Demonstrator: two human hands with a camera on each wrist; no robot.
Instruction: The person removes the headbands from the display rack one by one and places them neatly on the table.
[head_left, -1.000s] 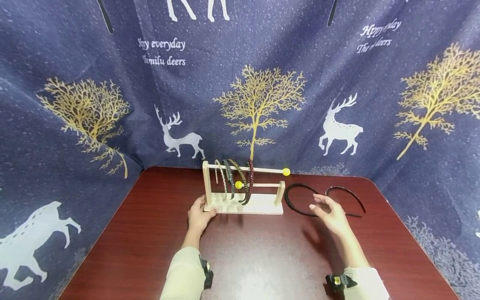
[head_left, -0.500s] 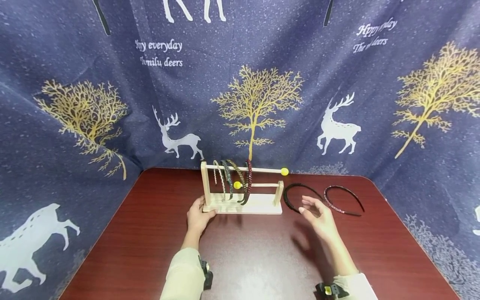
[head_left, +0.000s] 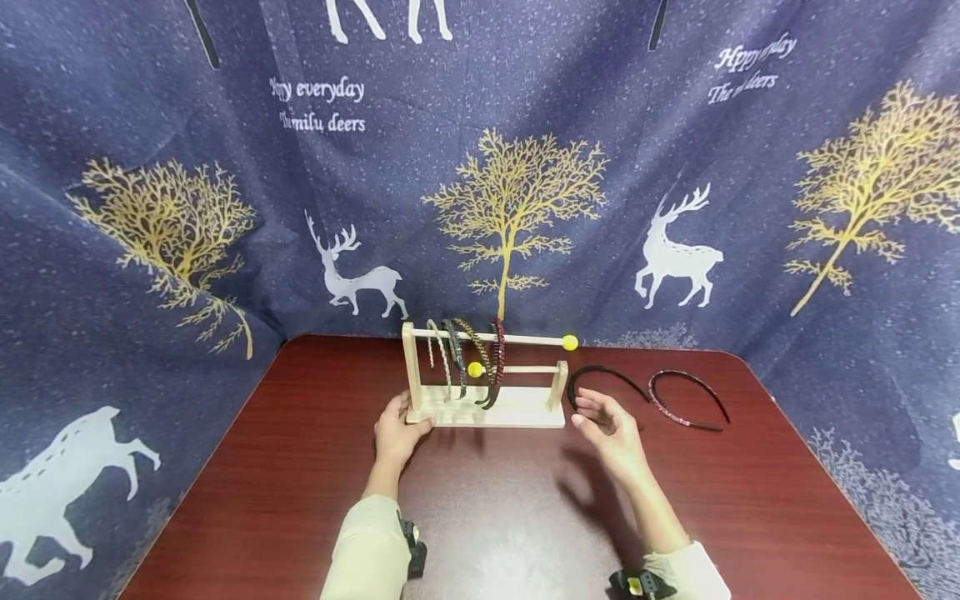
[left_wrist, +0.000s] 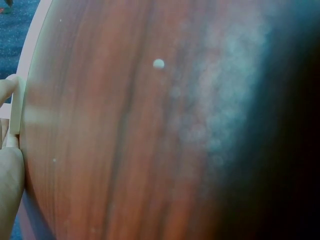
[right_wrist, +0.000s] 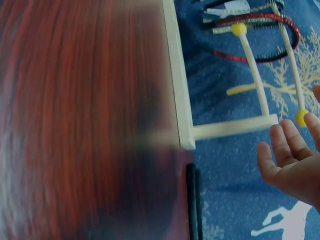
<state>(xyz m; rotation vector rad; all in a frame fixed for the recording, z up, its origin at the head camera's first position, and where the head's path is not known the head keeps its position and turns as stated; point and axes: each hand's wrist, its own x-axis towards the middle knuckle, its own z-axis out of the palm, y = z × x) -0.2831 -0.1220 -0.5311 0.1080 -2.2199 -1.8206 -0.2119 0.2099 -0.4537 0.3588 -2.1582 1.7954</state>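
A pale wooden headband stand [head_left: 517, 410] has two rods with yellow ball ends. My left hand [head_left: 397, 429] grips the left end of its base; in the left wrist view the thumb [left_wrist: 11, 170] lies against the base edge. Several headbands hang on the upper rod, including a white one [head_left: 444, 367] and a dark red one [head_left: 498, 367]. My right hand [head_left: 613, 433] holds nothing, its fingers loosely bent, above the near part of a black headband [head_left: 611, 369] and partly hiding it. In the right wrist view the dark red headband [right_wrist: 295, 37] hangs on the stand.
A pink-speckled dark headband [head_left: 671, 415] lies on the right of the brown table [head_left: 480, 500]. A blue cloth [head_left: 510, 100] with deer and trees hangs behind and on both sides. The lower rod [head_left: 525, 369] carries its yellow ball on the left.
My right hand has moved left, from the pink-speckled headband across the black one towards the stand's right end. My left hand and the stand have stayed in place.
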